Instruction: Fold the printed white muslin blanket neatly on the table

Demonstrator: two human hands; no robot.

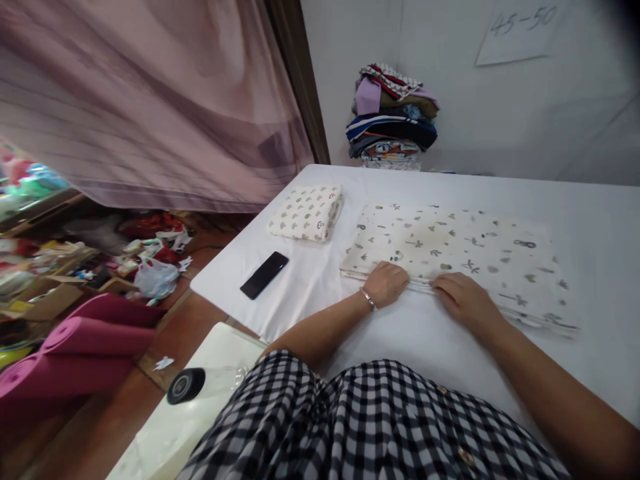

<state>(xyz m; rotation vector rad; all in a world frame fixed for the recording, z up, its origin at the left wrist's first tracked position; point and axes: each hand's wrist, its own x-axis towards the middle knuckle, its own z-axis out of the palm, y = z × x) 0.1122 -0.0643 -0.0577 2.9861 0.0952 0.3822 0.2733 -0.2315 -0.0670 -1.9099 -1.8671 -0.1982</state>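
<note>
A long, flat folded cloth [450, 247] with small plant prints lies across the white table. Both hands are at its near edge, a short gap apart. My left hand [387, 285], with a bracelet at the wrist, has its fingers closed on that edge near the cloth's left end. Farther right, my right hand [464, 299] pinches the same edge, its fingertips on the fabric. A smaller folded cloth [305, 212] with a repeated print sits to the left, touched by neither hand.
A black phone [265, 275] lies on the table [607, 267] at the left. Stacked clothes [393, 120] stand behind the table's far edge. A pale surface [200, 427] at lower left holds a round black object [186, 385]. Pink rolls [85, 340] and clutter cover the floor.
</note>
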